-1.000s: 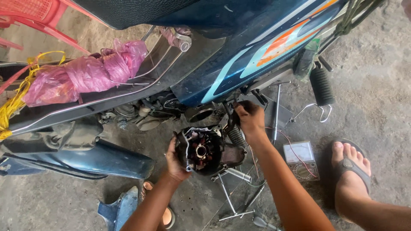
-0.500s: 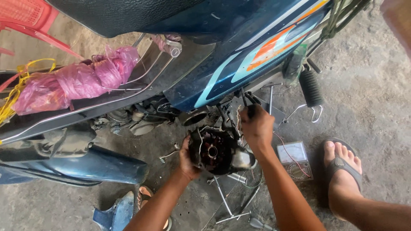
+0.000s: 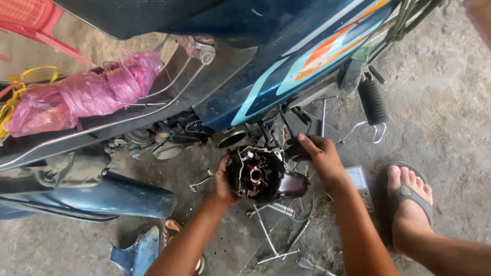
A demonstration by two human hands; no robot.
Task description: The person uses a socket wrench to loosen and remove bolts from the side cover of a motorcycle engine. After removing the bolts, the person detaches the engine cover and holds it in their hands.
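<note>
Engine cover (image 3: 263,176), a dark, greasy casing with copper windings showing inside, sits low under the blue motorcycle body (image 3: 286,61), held between your two hands just above the concrete floor (image 3: 450,102). Your left hand (image 3: 223,180) cups its left edge, fingers curled closed around the rim. Your right hand (image 3: 319,156) rests at its far right corner, fingers bent and pinching something small and dark there; you cannot tell from this view exactly what they grip. Close around the cover things are crowded: engine parts and hoses (image 3: 169,135) hang just to the far left, a kick lever with a ribbed rubber grip (image 3: 372,99) juts out to the far right, and thin metal rods and tools (image 3: 279,232) lie scattered on the floor right beneath your wrists. A small flat box (image 3: 359,181) lies just right of your right forearm, and your sandalled foot (image 3: 406,197) is planted beyond it. Well to the left, a pink plastic bag (image 3: 87,94) is tied onto the chrome rack, and a blue fender (image 3: 97,197) lies near left.
</note>
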